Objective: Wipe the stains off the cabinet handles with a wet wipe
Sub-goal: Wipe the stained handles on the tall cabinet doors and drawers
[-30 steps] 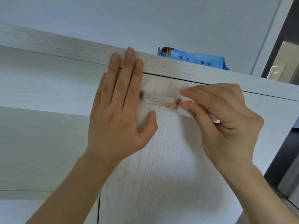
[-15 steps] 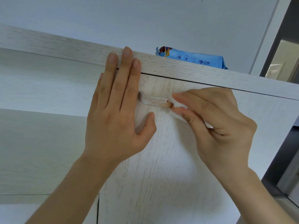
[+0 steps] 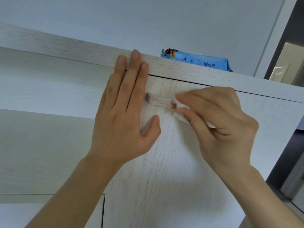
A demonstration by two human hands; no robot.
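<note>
A pale wooden handle (image 3: 158, 102) with brown smears runs across the top of a whitewashed cabinet door (image 3: 172, 170). My right hand (image 3: 220, 127) pinches a folded white wet wipe (image 3: 181, 112) around the handle's right part, hiding that end. A dark brown blob sits just left of the wipe. My left hand (image 3: 125, 112) lies flat against the door's upper left edge, fingers straight and reaching up over the cabinet's top board, thumb spread below the handle.
A blue pack of wet wipes (image 3: 197, 61) lies on the cabinet's top board (image 3: 65, 46). A second door panel (image 3: 41, 145) is to the left. A dark door frame and opening (image 3: 289, 46) stand at the right.
My right hand slid the wipe leftward along the handle, covering more of it and pushing brown residue ahead of it. My left hand stayed pressed on the door.
</note>
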